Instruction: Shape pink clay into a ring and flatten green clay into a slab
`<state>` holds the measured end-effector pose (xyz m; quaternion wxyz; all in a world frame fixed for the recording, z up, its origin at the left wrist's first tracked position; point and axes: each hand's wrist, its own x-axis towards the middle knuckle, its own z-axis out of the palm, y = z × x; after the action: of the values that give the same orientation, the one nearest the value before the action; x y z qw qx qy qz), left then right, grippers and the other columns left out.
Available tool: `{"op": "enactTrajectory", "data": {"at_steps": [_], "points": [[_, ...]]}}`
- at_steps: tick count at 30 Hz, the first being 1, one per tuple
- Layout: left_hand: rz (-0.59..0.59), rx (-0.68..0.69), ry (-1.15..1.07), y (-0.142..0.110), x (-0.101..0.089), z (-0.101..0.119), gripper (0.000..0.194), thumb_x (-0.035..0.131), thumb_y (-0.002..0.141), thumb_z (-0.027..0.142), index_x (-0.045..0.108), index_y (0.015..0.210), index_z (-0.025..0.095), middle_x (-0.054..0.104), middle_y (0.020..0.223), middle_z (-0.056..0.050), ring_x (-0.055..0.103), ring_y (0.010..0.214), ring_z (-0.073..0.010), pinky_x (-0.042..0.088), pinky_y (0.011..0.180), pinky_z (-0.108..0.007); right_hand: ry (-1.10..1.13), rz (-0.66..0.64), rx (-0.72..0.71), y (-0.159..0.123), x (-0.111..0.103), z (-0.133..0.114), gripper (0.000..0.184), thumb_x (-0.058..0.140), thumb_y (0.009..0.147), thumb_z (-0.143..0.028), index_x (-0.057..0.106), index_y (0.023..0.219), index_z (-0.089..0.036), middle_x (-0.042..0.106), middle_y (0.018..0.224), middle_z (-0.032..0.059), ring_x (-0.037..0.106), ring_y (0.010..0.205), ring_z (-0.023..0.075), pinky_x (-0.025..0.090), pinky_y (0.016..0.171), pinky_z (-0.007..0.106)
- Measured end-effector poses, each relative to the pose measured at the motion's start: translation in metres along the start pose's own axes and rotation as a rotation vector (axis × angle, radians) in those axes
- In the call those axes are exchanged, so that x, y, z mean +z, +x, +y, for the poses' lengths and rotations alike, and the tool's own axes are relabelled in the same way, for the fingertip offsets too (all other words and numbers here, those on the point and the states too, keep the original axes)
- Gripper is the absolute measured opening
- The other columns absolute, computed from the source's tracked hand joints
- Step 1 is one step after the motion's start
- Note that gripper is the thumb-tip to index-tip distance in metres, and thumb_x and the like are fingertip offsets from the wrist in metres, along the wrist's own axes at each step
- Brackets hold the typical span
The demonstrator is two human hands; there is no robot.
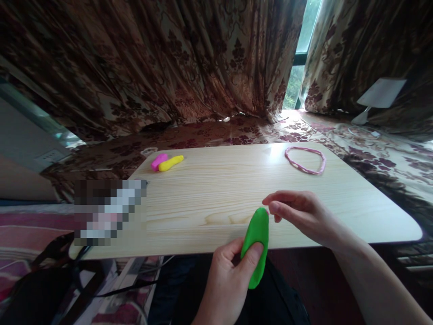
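My left hand [233,275] grips a bright green, flattened oval piece of what looks like modelling clay [259,230], its thumb pressed on the broad face. The piece is held tilted nearly upright at the table's near edge. Just right of its upper tip is my right hand [301,214], fingers loosely bent and thumb apart from them, with nothing visible between them. Whether a right fingertip touches the green edge is hard to tell. At the table's far left lie a yellow clay roll [171,163] and a magenta clay piece [158,161], side by side and touching.
The pale wooden table [209,194] has rounded corners. A twisted pink loop [306,160] rests at its far right. On the left side is a blurred-out object [113,212] with a black cable. A white lamp [380,95] stands beyond, before patterned curtains [203,63].
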<state>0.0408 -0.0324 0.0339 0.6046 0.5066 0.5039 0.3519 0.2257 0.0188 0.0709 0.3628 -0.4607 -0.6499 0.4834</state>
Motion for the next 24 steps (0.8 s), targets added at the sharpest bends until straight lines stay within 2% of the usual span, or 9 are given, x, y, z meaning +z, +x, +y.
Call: {"op": "enactTrajectory", "data": {"at_steps": [4, 11, 16, 20, 24], "points": [[0.026, 0.042, -0.022, 0.002, -0.002, 0.001, 0.025, 0.058, 0.082, 0.039, 0.065, 0.086, 0.015, 0.051, 0.071, 0.001, 0.04, 0.067, -0.0112, 0.034, 0.059, -0.019, 0.06, -0.17, 0.062, -0.006, 0.006, 0.004, 0.021, 0.062, 0.082, -0.035, 0.065, 0.081, -0.015, 0.056, 0.071, -0.0011, 0.046, 0.065, 0.0107, 0.036, 0.056, 0.021], [0.006, 0.052, -0.051, 0.003, -0.003, 0.0, 0.024, 0.06, 0.081, 0.036, 0.068, 0.088, 0.014, 0.051, 0.071, 0.001, 0.04, 0.068, -0.0112, 0.035, 0.061, -0.019, 0.051, -0.126, 0.032, -0.005, 0.01, 0.006, 0.02, 0.06, 0.084, -0.033, 0.062, 0.079, -0.014, 0.05, 0.068, -0.0028, 0.042, 0.064, 0.0097, 0.033, 0.055, 0.021], [0.005, 0.052, -0.045, 0.004, -0.002, -0.001, 0.024, 0.06, 0.081, 0.037, 0.067, 0.079, 0.014, 0.047, 0.067, 0.002, 0.036, 0.065, -0.01, 0.033, 0.058, -0.019, 0.046, -0.129, -0.001, -0.005, 0.009, 0.008, 0.023, 0.058, 0.085, -0.035, 0.059, 0.075, -0.014, 0.046, 0.065, -0.0035, 0.039, 0.062, 0.0091, 0.032, 0.054, 0.021], [-0.029, 0.038, -0.062, 0.004, -0.002, -0.002, 0.025, 0.06, 0.081, 0.038, 0.065, 0.077, 0.014, 0.046, 0.066, 0.002, 0.035, 0.064, -0.01, 0.032, 0.057, -0.019, 0.027, -0.098, 0.014, -0.002, 0.008, 0.005, 0.023, 0.055, 0.087, -0.037, 0.06, 0.08, -0.016, 0.051, 0.072, -0.0021, 0.046, 0.068, 0.0105, 0.036, 0.059, 0.021], [-0.065, 0.036, -0.065, 0.003, -0.002, -0.004, 0.026, 0.058, 0.082, 0.04, 0.064, 0.079, 0.015, 0.047, 0.067, 0.001, 0.037, 0.065, -0.0109, 0.033, 0.058, -0.021, 0.144, -0.212, 0.044, 0.0, 0.015, 0.004, 0.019, 0.062, 0.082, -0.034, 0.059, 0.083, -0.016, 0.055, 0.076, -0.0011, 0.049, 0.069, 0.0114, 0.04, 0.06, 0.022]]}}
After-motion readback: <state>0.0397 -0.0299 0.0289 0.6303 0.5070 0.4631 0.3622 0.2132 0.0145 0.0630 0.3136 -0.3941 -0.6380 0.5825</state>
